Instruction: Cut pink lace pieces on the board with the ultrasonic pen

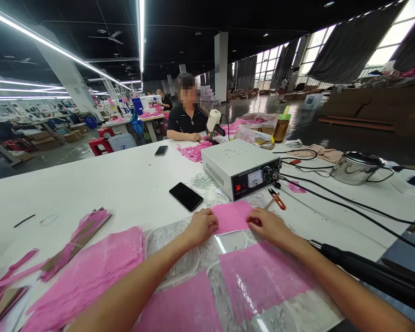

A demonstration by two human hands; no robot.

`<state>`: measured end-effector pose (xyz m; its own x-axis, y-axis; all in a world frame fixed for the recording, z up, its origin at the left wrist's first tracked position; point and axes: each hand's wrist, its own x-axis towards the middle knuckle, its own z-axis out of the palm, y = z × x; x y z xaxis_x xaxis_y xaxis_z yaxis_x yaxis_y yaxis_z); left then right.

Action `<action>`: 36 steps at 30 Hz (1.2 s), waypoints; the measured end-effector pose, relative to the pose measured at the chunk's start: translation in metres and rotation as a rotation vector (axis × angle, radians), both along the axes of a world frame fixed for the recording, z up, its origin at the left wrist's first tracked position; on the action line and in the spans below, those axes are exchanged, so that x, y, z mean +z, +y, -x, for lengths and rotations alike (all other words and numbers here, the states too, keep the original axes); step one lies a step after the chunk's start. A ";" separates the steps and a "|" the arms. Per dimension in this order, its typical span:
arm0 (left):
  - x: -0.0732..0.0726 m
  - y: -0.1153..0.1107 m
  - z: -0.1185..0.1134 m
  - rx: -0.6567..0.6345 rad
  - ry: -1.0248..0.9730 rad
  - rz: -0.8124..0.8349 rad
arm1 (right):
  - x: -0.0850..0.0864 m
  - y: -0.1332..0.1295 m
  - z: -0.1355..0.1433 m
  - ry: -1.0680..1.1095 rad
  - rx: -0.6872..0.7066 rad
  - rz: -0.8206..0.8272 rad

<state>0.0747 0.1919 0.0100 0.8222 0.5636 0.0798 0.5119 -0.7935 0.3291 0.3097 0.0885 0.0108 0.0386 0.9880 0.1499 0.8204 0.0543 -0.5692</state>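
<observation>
A small pink fabric piece [231, 216] lies in front of me at the far edge of a clear plastic sheet [173, 235]. My left hand [204, 223] pinches its left edge. At the right edge, my right hand [265, 222] is closed with its fingertips on the cloth. A thin brownish stick [272, 201] shows just beyond the right hand; whether it is held, I cannot tell. More pink pieces [263, 276] lie flat under the plastic. To the left is a stack of pink fabric [100, 258], beside a tied pink bundle [79, 240].
A white control box [242, 157] stands just beyond the cloth, with black cables [349, 203] running right. Near it are a black phone [186, 196] and orange thread snips [280, 201]. A glass pot [358, 169] stands at right. A co-worker [188, 115] sits across the table.
</observation>
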 end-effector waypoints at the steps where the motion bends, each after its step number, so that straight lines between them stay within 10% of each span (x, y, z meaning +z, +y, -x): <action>1: 0.000 0.001 0.000 0.000 0.005 0.012 | -0.001 0.001 -0.001 -0.006 0.004 0.015; 16: 0.018 0.006 -0.003 -0.009 0.094 0.115 | -0.002 0.001 -0.004 -0.044 -0.016 0.078; 36: 0.006 0.013 -0.004 -0.046 0.069 0.145 | -0.003 0.001 -0.003 -0.150 0.010 -0.049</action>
<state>0.0784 0.2047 0.0157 0.8482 0.5265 -0.0569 0.5013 -0.7636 0.4069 0.3132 0.0897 0.0081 0.0027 0.9796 0.2011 0.8953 0.0873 -0.4368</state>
